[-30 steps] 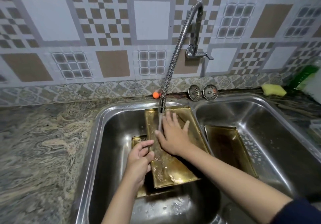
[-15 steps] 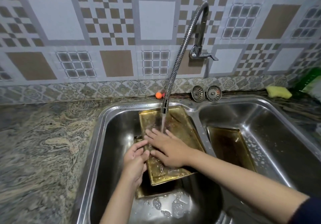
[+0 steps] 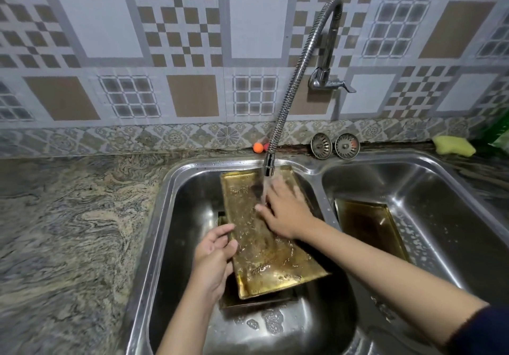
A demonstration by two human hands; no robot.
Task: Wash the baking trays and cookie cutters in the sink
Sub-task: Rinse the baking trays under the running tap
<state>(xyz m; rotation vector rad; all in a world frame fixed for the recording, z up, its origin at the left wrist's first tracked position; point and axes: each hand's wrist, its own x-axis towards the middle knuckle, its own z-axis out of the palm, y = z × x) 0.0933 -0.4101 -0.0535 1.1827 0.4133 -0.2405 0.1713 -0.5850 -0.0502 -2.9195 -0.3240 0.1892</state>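
A gold baking tray (image 3: 264, 258) leans tilted in the left basin of the steel sink (image 3: 170, 217), its far end up against the back wall. Water runs from the flexible faucet (image 3: 268, 168) onto it. My left hand (image 3: 213, 258) grips the tray's left edge, thumb over the rim. My right hand (image 3: 286, 214) lies flat on the tray's upper part under the stream, fingers spread and blurred. A second gold tray (image 3: 228, 301) lies beneath, mostly hidden. A third, darker tray (image 3: 369, 228) rests in the right basin. No cookie cutters are in view.
Marbled stone counter (image 3: 68, 230) stretches to the left. Two round drain strainers (image 3: 321, 146) lean on the wall behind the sink, beside a small orange ball (image 3: 258, 147). A yellow sponge (image 3: 453, 145) and something green sit at the far right.
My right hand slid down the tray toward my left hand, then back up to the far end under the water. My left hand kept its grip on the tray edge.
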